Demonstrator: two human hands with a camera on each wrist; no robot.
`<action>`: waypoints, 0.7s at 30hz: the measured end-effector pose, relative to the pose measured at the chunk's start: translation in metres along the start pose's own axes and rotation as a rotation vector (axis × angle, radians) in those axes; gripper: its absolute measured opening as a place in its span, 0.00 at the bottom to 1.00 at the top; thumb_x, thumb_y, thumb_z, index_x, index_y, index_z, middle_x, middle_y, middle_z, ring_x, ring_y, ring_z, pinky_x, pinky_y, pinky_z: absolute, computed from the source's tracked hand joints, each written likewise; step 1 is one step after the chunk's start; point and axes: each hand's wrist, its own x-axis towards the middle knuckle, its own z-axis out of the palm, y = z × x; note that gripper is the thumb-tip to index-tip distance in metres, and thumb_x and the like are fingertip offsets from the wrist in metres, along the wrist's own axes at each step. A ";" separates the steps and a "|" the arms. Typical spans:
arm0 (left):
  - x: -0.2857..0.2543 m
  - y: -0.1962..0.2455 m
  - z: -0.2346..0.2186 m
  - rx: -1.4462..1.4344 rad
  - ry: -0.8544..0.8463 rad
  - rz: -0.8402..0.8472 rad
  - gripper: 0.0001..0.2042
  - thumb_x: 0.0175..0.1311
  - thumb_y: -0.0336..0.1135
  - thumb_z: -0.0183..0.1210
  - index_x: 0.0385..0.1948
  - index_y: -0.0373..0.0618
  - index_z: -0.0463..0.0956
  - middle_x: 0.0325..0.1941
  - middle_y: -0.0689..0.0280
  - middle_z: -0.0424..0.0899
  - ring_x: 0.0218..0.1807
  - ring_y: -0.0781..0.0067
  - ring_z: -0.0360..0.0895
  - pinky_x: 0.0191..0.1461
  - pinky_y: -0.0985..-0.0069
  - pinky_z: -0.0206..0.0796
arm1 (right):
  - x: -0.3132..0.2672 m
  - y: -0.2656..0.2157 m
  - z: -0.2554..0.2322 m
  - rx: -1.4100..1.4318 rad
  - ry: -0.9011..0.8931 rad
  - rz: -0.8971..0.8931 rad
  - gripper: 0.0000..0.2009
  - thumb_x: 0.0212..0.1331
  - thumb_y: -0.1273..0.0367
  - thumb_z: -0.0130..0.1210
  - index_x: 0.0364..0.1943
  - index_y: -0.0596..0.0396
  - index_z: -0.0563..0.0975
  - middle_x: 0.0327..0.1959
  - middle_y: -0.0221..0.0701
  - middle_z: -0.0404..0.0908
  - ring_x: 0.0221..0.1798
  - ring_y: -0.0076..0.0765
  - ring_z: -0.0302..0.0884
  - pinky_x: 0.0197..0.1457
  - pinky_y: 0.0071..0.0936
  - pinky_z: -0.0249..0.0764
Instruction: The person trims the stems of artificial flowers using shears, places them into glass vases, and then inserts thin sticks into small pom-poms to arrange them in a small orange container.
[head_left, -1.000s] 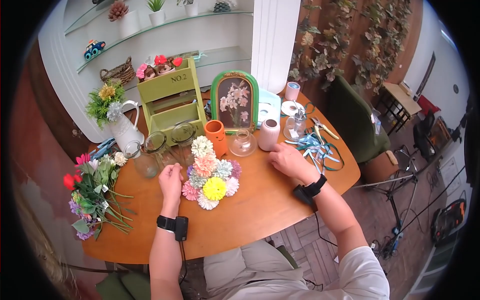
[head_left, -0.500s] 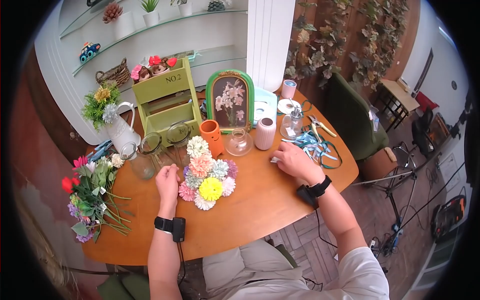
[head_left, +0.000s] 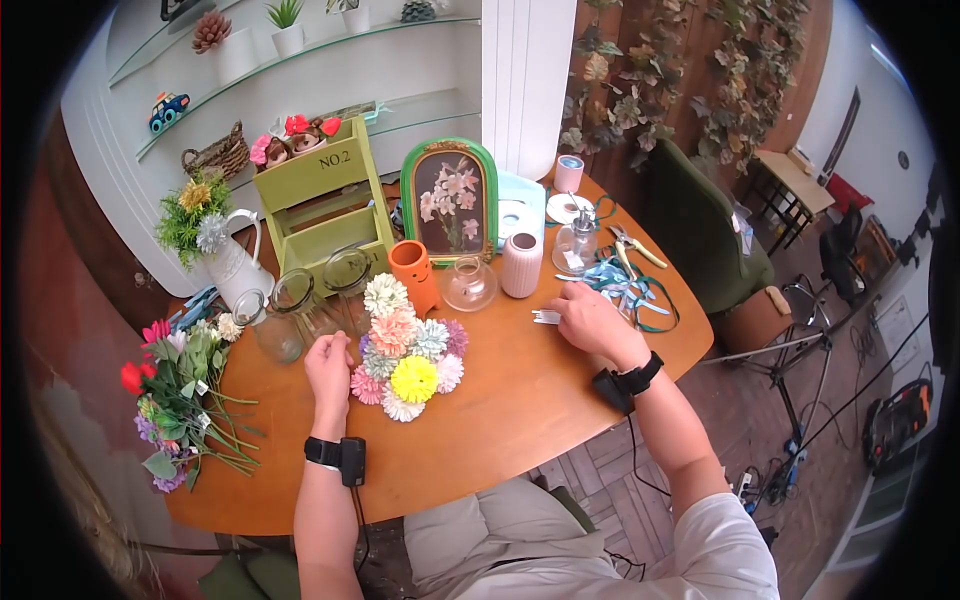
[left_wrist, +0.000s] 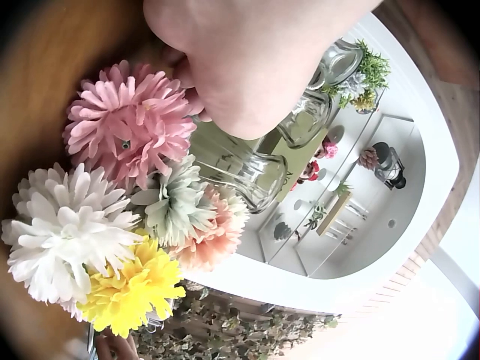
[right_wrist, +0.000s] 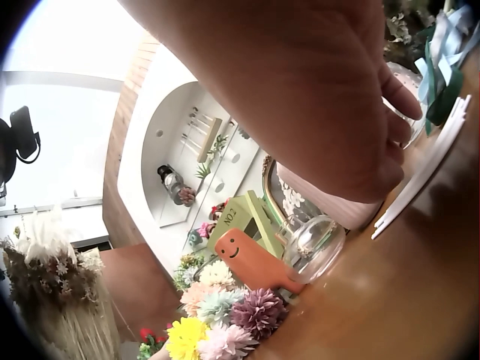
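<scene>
My left hand (head_left: pixel 328 372) rests with loosely curled fingers on the wooden table, beside a cluster of artificial flower heads (head_left: pixel 414 378); it holds nothing that shows. In the left wrist view a pink flower head (left_wrist: pixel 131 124) lies close by its fingers. My right hand (head_left: pixel 597 325) hovers low over several thin white sticks (right_wrist: pixel 426 174) lying on the table, its fingers bent. The sticks' ends poke out left of that hand in the head view. No finger crosses the sticks in the right wrist view. A pink ribbed vase (head_left: pixel 522 266) stands just beyond them.
Behind the flower heads stand an orange smiling vase (head_left: pixel 412 275), a low glass vase (head_left: pixel 469 285) and several glass jars (head_left: pixel 292 292). Stemmed flowers (head_left: pixel 190 400) lie left. Ribbons (head_left: pixel 630 290) and pliers (head_left: pixel 640 250) lie right. A green-framed picture (head_left: pixel 450 200) stands behind.
My right hand has drawn slightly right and away from the pink vase, uncovering the ends of the white sticks. The left hand stays beside the flowers. The head view has shifted a little.
</scene>
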 end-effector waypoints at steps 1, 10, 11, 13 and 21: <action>0.000 0.000 0.000 -0.001 0.000 -0.005 0.12 0.78 0.37 0.59 0.33 0.42 0.80 0.20 0.74 0.73 0.21 0.88 0.64 0.25 0.83 0.51 | 0.000 -0.002 -0.002 0.011 0.014 -0.004 0.13 0.56 0.76 0.56 0.42 0.51 0.88 0.38 0.39 0.79 0.49 0.48 0.80 0.53 0.41 0.80; 0.002 -0.002 -0.001 -0.001 -0.002 0.006 0.12 0.78 0.37 0.59 0.32 0.42 0.80 0.20 0.75 0.74 0.21 0.88 0.64 0.25 0.83 0.52 | 0.005 -0.013 0.001 0.015 -0.007 0.000 0.15 0.57 0.76 0.57 0.46 0.48 0.88 0.40 0.39 0.78 0.50 0.48 0.78 0.54 0.39 0.78; 0.001 -0.001 -0.001 -0.007 -0.004 0.009 0.12 0.78 0.37 0.59 0.32 0.42 0.80 0.20 0.75 0.74 0.21 0.88 0.64 0.25 0.83 0.52 | 0.005 -0.014 0.000 0.026 0.008 0.000 0.16 0.57 0.76 0.57 0.46 0.48 0.88 0.40 0.39 0.78 0.50 0.48 0.78 0.55 0.40 0.78; -0.001 0.000 0.000 -0.005 -0.002 0.005 0.12 0.78 0.37 0.59 0.32 0.42 0.80 0.20 0.75 0.74 0.21 0.88 0.64 0.25 0.83 0.51 | 0.005 -0.016 -0.002 0.031 -0.040 -0.008 0.16 0.57 0.76 0.57 0.47 0.47 0.88 0.40 0.39 0.78 0.50 0.47 0.78 0.55 0.40 0.78; -0.001 0.000 0.001 -0.008 0.002 0.008 0.12 0.78 0.37 0.59 0.32 0.42 0.80 0.20 0.75 0.73 0.21 0.88 0.64 0.25 0.83 0.51 | -0.003 -0.011 -0.016 0.024 -0.093 0.022 0.20 0.58 0.76 0.57 0.53 0.43 0.88 0.40 0.39 0.77 0.50 0.47 0.79 0.54 0.39 0.79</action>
